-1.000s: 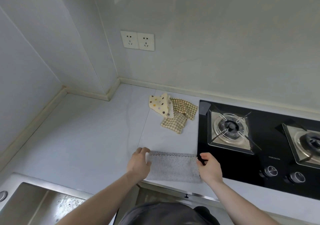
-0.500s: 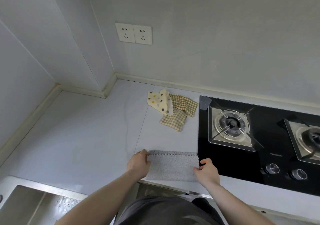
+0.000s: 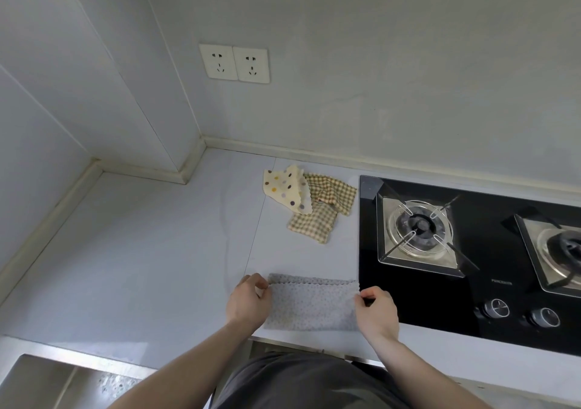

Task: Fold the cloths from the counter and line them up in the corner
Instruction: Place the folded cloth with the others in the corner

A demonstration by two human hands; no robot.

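Note:
A grey cloth (image 3: 311,305) lies flat as a wide rectangle at the counter's near edge. My left hand (image 3: 248,303) pinches its far left corner and my right hand (image 3: 377,311) pinches its far right corner, next to the hob. Farther back lie a cream cloth with coloured dots (image 3: 286,187) and a green-and-beige checked cloth (image 3: 320,217), both crumpled, the dotted one overlapping the checked one. The wall corner (image 3: 191,169) is at the back left of the pale counter (image 3: 141,251).
A black glass gas hob (image 3: 418,301) with two burners and two knobs fills the right side, its left edge touching the grey cloth. A steel sink (image 3: 41,377) is at the lower left. Two wall sockets (image 3: 234,63) sit above the corner.
The cloth's far edge has come toward me, leaving a shorter rectangle. My right hand has slid off the hob's edge onto the cloth corner. The view has tilted slightly.

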